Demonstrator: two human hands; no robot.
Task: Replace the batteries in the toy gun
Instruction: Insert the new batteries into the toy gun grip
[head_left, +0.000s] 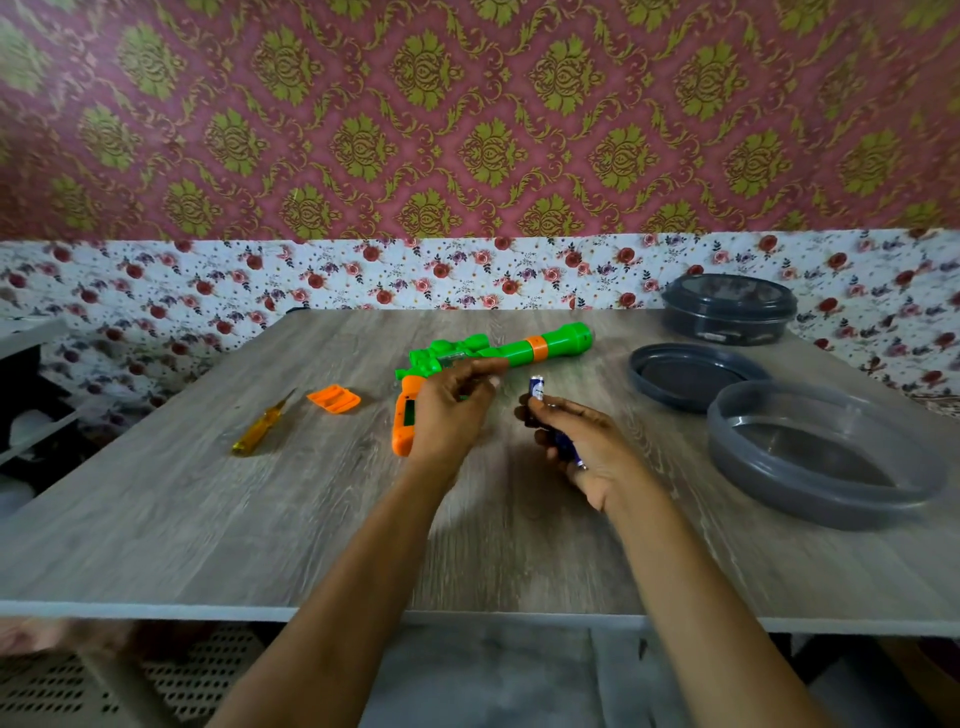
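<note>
We record the green and orange toy gun (519, 353) lying near the middle of the counter (208, 519). The left hand (449, 410) lies over its grip end with fingers curled toward the body; we cannot tell whether they clamp it. The right hand (582, 441), just beside, pinches a blue battery (536, 388) upright at its fingertips and holds a second battery (566, 447) in the palm. An orange battery cover (334, 399) and a yellow screwdriver (262, 426) lie left of the gun. A grey bowl (779, 493), a loose lid (644, 374) and a lidded tub (727, 322) stand at right.
</note>
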